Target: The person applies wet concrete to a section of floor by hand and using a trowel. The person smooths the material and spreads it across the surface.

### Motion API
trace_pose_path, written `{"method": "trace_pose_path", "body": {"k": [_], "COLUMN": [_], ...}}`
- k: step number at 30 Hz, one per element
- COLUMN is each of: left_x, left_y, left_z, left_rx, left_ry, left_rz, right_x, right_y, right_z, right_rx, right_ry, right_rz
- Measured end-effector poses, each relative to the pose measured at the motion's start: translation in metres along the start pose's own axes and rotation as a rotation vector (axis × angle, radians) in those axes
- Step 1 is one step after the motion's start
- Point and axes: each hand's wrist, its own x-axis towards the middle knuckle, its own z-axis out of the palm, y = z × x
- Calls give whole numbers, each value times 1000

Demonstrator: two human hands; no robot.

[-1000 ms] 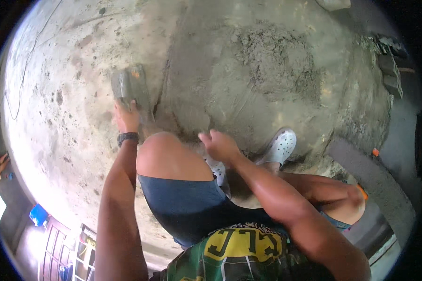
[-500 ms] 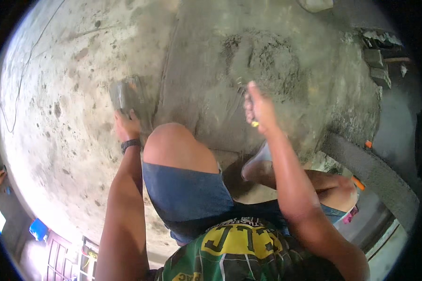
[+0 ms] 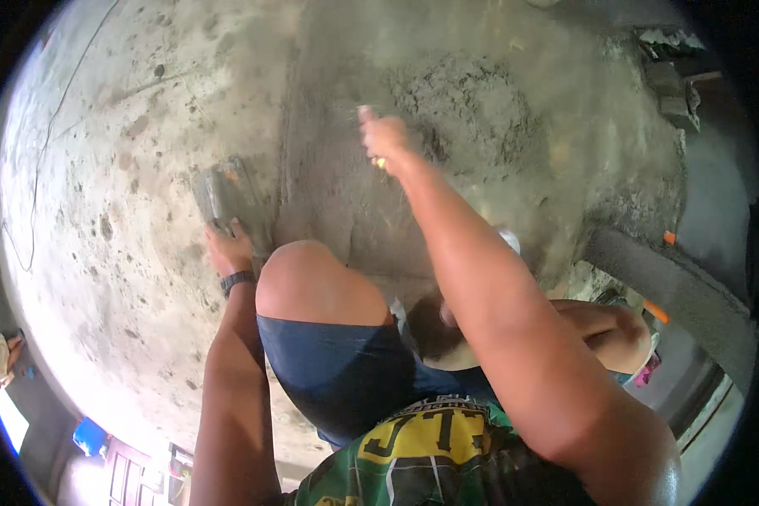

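My right hand (image 3: 384,139) is closed around the handle of a trowel (image 3: 381,163), whose yellow end sticks out below the fist. Its blade is blurred and mostly hidden. The hand is over a smooth band of wet grey mortar (image 3: 329,181), left of a rough mortar heap (image 3: 472,110). On the left, my left hand (image 3: 228,248) grips the near edge of a grey, mortar-smeared rectangular piece (image 3: 228,190) with an orange patch, resting on the concrete floor. Its exact kind I cannot make out.
My bent knee (image 3: 316,278) is between my arms. A raised grey concrete edge (image 3: 666,282) curves along the right, with orange pieces (image 3: 656,312) beside it. Grey blocks (image 3: 670,88) stand at the far right. A thin cable (image 3: 46,139) runs across the floor at left.
My right hand has swung left with the trowel, from beside the mortar heap to over the smooth band. My left hand stays on the grey rectangular piece. The view has shifted slightly.
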Motion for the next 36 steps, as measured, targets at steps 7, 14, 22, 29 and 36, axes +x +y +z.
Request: {"method": "trace_pose_path", "body": {"k": [7, 14, 22, 29, 36], "left_x": [1, 1, 0, 4, -4], "left_y": [-10, -11, 3, -19, 10], "left_z": [-18, -15, -7, -10, -5], "left_rx": [26, -76, -132, -14, -54], "left_ry": [-57, -21, 35, 12, -27], "left_rz": [-48, -8, 44, -19, -37], "right_x": [-57, -93, 20, 41, 11], "right_y": [-19, -7, -32, -61, -89], "right_z": [-56, 21, 51, -45, 46], "right_rx": [735, 190, -111, 490, 210], "right_ry": [-71, -152, -55, 80, -312], "right_rz": [123, 72, -120, 49, -64]}}
